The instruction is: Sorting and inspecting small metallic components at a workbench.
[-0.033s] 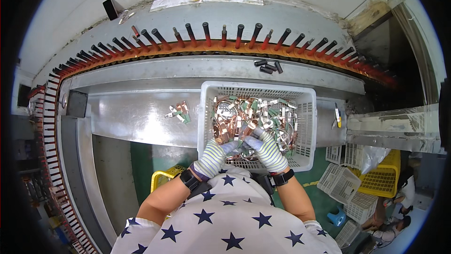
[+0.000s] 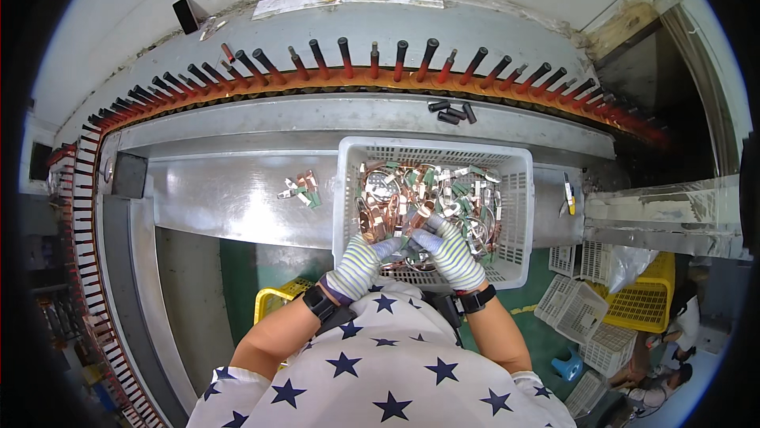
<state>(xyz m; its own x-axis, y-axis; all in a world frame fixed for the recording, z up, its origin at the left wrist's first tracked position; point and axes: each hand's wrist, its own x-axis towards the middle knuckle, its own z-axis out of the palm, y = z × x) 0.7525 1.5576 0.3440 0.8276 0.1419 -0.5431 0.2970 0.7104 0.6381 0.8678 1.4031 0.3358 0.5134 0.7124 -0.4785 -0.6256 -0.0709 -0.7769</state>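
Observation:
Both my hands wear striped gloves with grey fingertips, over the near side of a light grey plastic basket (image 2: 518, 214). Inside it lies a tangled heap of small metal parts (image 2: 467, 206), copper-coloured, silvery, white and green. My left hand (image 2: 358, 264) is closed at the heap's near left, its thumb pointing right toward the other hand. My right hand (image 2: 453, 258) is closed a little to the right, by a copper-coloured piece (image 2: 413, 222). The fingertips blend into the parts, so what each hand grips cannot be made out.
A small pile of similar parts (image 2: 302, 189) lies on the metal bench (image 2: 214, 198), left of the basket. Behind runs a curved conveyor (image 2: 356, 79) with upright pegs. Black cylinders (image 2: 453, 112) rest on the ledge; a yellow-handled cutter (image 2: 569, 194) lies right. Crates (image 2: 574, 309) and people occupy the lower right.
The conveyor's pegs have shifted slightly to the left along the track. My hands and the basket have not visibly moved.

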